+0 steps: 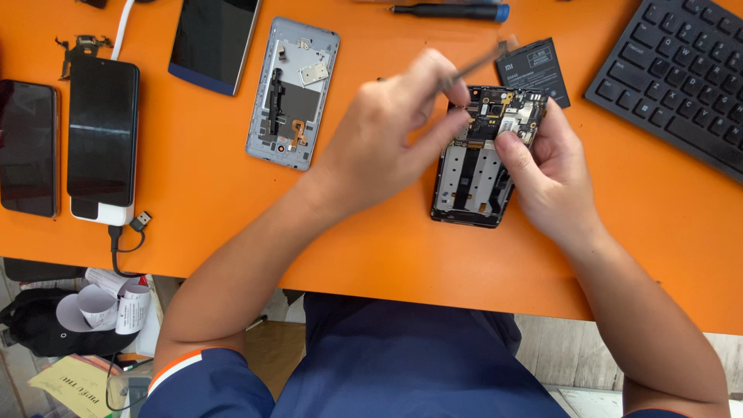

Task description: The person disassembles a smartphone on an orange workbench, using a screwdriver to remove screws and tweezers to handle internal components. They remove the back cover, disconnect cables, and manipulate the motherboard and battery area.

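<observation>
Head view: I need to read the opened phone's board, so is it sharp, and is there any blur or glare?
Head view: the opened phone is sharp and evenly lit; the thin tool in the left hand is motion-blurred; faint reflections on the dark phone screen; soft shadows only.

Bright, even light (soft shadows), sharp.

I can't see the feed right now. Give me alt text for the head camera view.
The left hand holds a thin tool at the top of an opened phone that the right hand steadies on an orange table. A grey back cover, loose battery, other phones and a keyboard lie around.
</observation>
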